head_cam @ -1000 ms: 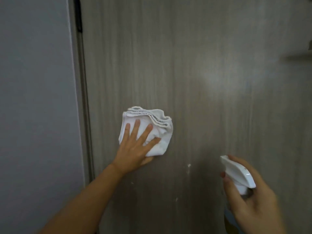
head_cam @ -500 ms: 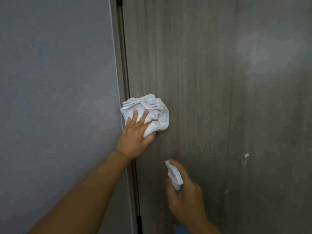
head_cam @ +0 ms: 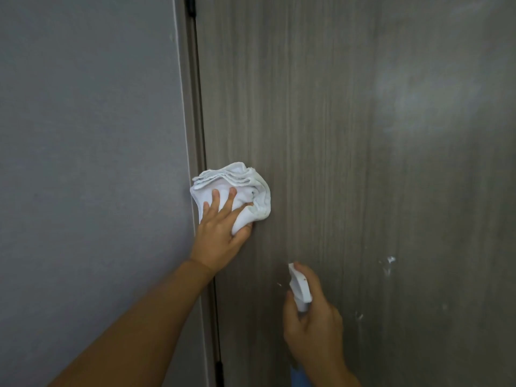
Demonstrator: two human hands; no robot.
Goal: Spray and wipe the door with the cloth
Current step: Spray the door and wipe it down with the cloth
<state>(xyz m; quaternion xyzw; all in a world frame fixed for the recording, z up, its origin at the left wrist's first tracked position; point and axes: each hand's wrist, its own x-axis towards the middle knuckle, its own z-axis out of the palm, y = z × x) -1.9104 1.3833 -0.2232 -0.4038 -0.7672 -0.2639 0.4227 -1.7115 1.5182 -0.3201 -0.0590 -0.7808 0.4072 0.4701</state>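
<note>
The left hand (head_cam: pixel 220 230) presses the bunched cloth (head_cam: pixel 237 191) flat at the door (head_cam: pixel 321 121) hinge edge while the right hand (head_cam: pixel 312 325) grips the sprayer (head_cam: pixel 300 287) below, so I'd press evenly and sweep right toward the white flecks (head_cam: pixel 388 265)

The door (head_cam: pixel 335 135) has a grey-brown wood-grain finish with fine vertical streaks, smooth and faintly satin; a pale hazy sheen sits toward its upper right corner, and small white flecks (head_cam: pixel 388 265) dot its lower right area. The cloth (head_cam: pixel 245 188) is white, soft woven fabric (its bunched edges show stitched hems), matt and crumpled. The spray bottle head (head_cam: pixel 300 289) is white plastic, smooth with a slight gloss. The wall (head_cam: pixel 83 163) beside the door's left edge is grey and matt, finely textured.
</note>
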